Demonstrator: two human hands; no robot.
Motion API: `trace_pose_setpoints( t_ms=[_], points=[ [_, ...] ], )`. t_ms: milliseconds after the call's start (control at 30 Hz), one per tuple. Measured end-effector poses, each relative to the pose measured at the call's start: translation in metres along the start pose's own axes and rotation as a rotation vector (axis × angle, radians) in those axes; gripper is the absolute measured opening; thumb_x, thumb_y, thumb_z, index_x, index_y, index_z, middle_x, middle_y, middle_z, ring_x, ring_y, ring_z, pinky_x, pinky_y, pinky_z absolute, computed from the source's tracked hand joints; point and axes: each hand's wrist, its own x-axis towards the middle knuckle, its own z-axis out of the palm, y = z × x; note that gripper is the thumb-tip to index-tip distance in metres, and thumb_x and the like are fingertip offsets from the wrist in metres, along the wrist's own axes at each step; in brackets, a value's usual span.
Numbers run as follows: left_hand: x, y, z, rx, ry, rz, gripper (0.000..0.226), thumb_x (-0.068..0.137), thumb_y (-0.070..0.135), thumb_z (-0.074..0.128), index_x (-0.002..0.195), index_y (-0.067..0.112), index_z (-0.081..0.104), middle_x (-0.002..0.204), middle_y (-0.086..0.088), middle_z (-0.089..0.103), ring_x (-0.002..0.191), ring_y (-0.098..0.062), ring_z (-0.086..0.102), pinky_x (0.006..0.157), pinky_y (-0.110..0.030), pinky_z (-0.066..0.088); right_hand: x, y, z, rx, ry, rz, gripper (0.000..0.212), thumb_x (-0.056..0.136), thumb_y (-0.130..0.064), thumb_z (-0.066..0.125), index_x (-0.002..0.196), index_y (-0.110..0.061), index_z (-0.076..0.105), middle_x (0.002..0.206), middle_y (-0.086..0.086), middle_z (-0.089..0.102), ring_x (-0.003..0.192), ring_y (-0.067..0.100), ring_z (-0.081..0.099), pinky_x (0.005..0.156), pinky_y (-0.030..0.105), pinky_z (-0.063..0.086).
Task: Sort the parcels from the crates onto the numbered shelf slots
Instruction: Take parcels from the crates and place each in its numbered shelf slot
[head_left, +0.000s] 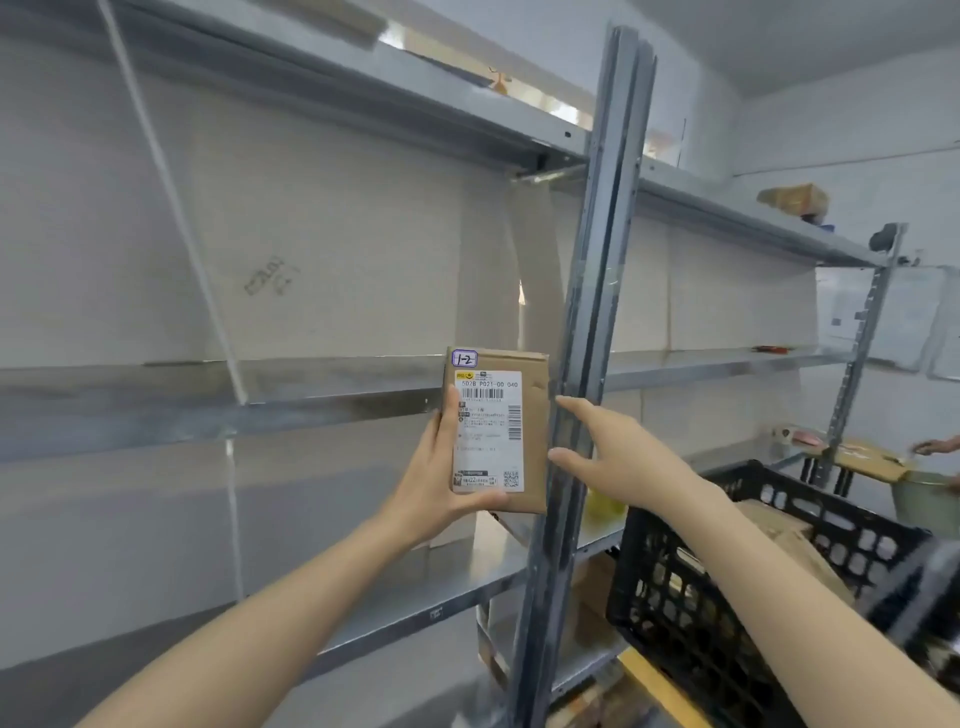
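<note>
Head view, left hand (434, 470) gripping parcel (496, 431) upright, long axis vertical, right hand (610, 452) released

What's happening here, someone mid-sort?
A person is sorting parcels at a metal shelf. The left hand holds a brown parcel upright in front of it, printed label facing the camera, with a handwritten sticker reading 1-2 at its top corner. The right hand is open beside the parcel's right edge; contact is unclear. A black crate with more parcels sits lower right. The parcel is not yet shelved.
</note>
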Motion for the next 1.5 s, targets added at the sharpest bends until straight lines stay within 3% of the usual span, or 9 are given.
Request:
trace_pose_setpoints(
  t_ms=[567, 700, 833, 933, 967, 1133, 1300, 1400, 1500],
  points=[
    [-0.205, 0.057, -0.141, 0.243, 0.261, -0.336, 0.131, 0.067, 0.052, 0.082, 0.147, 0.047, -0.021, 0.156, 0.014, 0.018, 0.13, 0.012, 0.023, 0.109, -0.016, 0.026, -0.064, -0.153, 0.027, 0.135, -0.095, -0.454, 0.066, 0.095, -0.047, 0.051, 0.152, -0.031, 0.022, 0.15, -0.003, 0.042, 0.136, 0.018, 0.041, 0.108, 0.04, 0.039],
    [-0.253, 0.072, -0.177, 0.28, 0.325, -0.394, 0.131, 0.068, 0.048, 0.083, 0.147, 0.047, -0.021, 0.155, 0.013, 0.02, 0.123, 0.021, 0.024, 0.096, 0.005, 0.019, -0.084, -0.198, 0.03, 0.161, -0.115, -0.55, 0.065, 0.095, -0.046, 0.051, 0.152, -0.03, 0.022, 0.149, -0.003, 0.043, 0.136, 0.018, 0.041, 0.107, 0.039, 0.039],
    [-0.297, 0.087, -0.215, 0.332, 0.381, -0.417, 0.13, 0.07, 0.047, 0.082, 0.147, 0.046, -0.023, 0.155, 0.015, 0.018, 0.122, 0.024, 0.022, 0.105, -0.012, 0.024, -0.106, -0.247, 0.03, 0.202, -0.094, -0.605, 0.067, 0.096, -0.045, 0.052, 0.152, -0.034, 0.018, 0.144, 0.001, 0.048, 0.133, 0.02, 0.044, 0.103, 0.038, 0.042],
    [-0.327, 0.093, -0.246, 0.389, 0.403, -0.416, 0.13, 0.07, 0.047, 0.082, 0.148, 0.043, -0.022, 0.154, 0.018, 0.015, 0.118, 0.034, 0.014, 0.104, -0.006, 0.022, -0.12, -0.286, 0.034, 0.213, -0.091, -0.643, 0.067, 0.095, -0.045, 0.052, 0.152, -0.033, 0.018, 0.143, 0.001, 0.05, 0.131, 0.019, 0.046, 0.102, 0.036, 0.042],
    [-0.337, 0.096, -0.258, 0.4, 0.411, -0.426, 0.13, 0.07, 0.046, 0.082, 0.148, 0.042, -0.022, 0.155, 0.017, 0.015, 0.12, 0.03, 0.017, 0.103, -0.005, 0.02, -0.125, -0.301, 0.035, 0.215, -0.095, -0.66, 0.067, 0.095, -0.045, 0.052, 0.152, -0.032, 0.019, 0.144, 0.0, 0.049, 0.131, 0.019, 0.046, 0.102, 0.037, 0.042],
    [-0.399, 0.108, -0.328, 0.46, 0.425, -0.454, 0.13, 0.071, 0.048, 0.08, 0.147, 0.042, -0.024, 0.159, 0.01, 0.011, 0.135, 0.001, 0.021, 0.113, -0.033, 0.028, -0.155, -0.385, 0.042, 0.239, -0.082, -0.698, 0.066, 0.095, -0.044, 0.053, 0.152, -0.026, 0.025, 0.15, -0.001, 0.043, 0.136, 0.017, 0.041, 0.108, 0.036, 0.038],
    [-0.462, 0.116, -0.402, 0.52, 0.451, -0.455, 0.129, 0.071, 0.049, 0.079, 0.147, 0.043, -0.025, 0.158, 0.011, 0.012, 0.136, 0.0, 0.022, 0.113, -0.036, 0.029, -0.182, -0.465, 0.05, 0.279, -0.087, -0.715, 0.066, 0.095, -0.044, 0.054, 0.152, -0.026, 0.025, 0.15, -0.001, 0.043, 0.136, 0.017, 0.04, 0.108, 0.037, 0.038],
    [-0.499, 0.117, -0.439, 0.549, 0.462, -0.447, 0.129, 0.066, 0.058, 0.076, 0.149, 0.042, -0.021, 0.151, 0.022, 0.012, 0.132, 0.006, 0.022, 0.111, -0.026, 0.025, -0.198, -0.508, 0.055, 0.315, -0.09, -0.733, 0.065, 0.095, -0.042, 0.054, 0.151, -0.026, 0.025, 0.148, 0.0, 0.045, 0.136, 0.018, 0.041, 0.107, 0.037, 0.039],
    [-0.526, 0.117, -0.468, 0.548, 0.498, -0.467, 0.13, 0.068, 0.049, 0.081, 0.15, 0.04, -0.019, 0.145, 0.022, 0.016, 0.127, 0.011, 0.024, 0.106, -0.016, 0.023, -0.21, -0.546, 0.06, 0.314, -0.11, -0.762, 0.065, 0.095, -0.042, 0.054, 0.152, -0.026, 0.025, 0.148, 0.001, 0.045, 0.136, 0.018, 0.041, 0.107, 0.037, 0.039]
  ],
)
